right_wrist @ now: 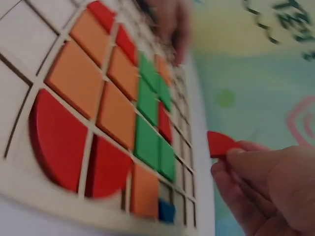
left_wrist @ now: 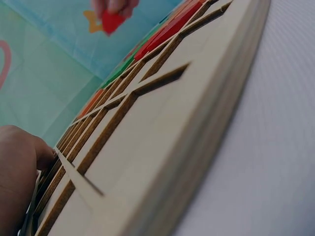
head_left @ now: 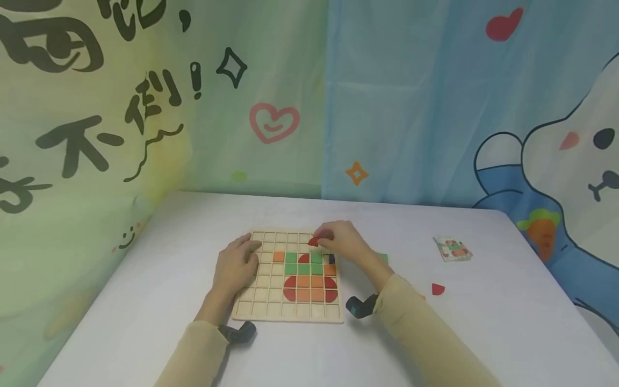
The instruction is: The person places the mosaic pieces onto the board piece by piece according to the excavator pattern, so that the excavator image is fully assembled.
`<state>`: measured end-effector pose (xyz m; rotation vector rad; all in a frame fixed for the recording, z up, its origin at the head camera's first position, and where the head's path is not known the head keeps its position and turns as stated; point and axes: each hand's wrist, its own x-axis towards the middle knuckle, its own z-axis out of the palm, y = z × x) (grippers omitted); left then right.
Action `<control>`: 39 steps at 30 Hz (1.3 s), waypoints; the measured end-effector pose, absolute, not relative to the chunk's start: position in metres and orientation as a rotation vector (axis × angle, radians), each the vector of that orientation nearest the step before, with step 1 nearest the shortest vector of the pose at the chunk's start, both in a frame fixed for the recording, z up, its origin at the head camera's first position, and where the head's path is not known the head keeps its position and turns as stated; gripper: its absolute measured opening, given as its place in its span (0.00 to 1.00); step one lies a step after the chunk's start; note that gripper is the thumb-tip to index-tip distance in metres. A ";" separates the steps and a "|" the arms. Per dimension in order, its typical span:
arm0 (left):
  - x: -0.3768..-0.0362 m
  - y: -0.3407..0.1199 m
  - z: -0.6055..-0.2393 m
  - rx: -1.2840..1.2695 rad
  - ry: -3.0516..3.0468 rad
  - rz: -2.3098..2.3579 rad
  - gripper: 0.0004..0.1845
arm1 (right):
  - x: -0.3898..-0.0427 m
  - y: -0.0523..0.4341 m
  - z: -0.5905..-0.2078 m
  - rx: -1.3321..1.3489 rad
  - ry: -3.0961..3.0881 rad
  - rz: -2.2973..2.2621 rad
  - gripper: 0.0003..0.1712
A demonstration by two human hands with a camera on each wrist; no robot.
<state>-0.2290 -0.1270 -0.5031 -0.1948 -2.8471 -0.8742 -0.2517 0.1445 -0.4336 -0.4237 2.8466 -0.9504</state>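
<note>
My right hand (head_left: 344,240) pinches a red quarter-circle tile (right_wrist: 219,144) between thumb and fingers, raised over the upper right of a wooden grid board (head_left: 261,312). My left hand (head_left: 235,266) rests along the board's left edge, its fingers relaxed on the rim. In the grid lie orange square tiles (right_wrist: 74,78), green square tiles (right_wrist: 146,123) and red quarter-circle tiles (right_wrist: 58,140). A small dark blue tile (right_wrist: 166,210) sits near the right edge, beside an orange one.
To the right on the white table (head_left: 483,333) lies a loose red tile (head_left: 437,289). A small stack of printed cards (head_left: 453,249) stands farther back. A green tile (head_left: 383,257) shows partly behind the right forearm. A printed curtain (head_left: 396,107) hangs behind the table.
</note>
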 end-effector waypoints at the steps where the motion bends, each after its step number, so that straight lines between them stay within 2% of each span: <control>1: -0.229 -0.127 -0.504 -0.199 -2.843 -0.875 0.20 | -0.253 0.138 -0.434 -0.434 2.838 -0.937 0.09; 12: -0.226 -0.123 -0.502 -0.201 -2.820 -0.906 0.19 | -0.259 0.099 -0.441 -0.520 2.824 -0.955 0.08; 28: -0.229 -0.128 -0.505 -0.191 -2.823 -0.868 0.19 | -0.264 0.092 -0.450 -0.493 2.792 -0.911 0.07; 39: -0.230 -0.127 -0.506 -0.186 -2.825 -0.856 0.19 | -0.268 0.084 -0.446 -0.534 2.879 -0.722 0.08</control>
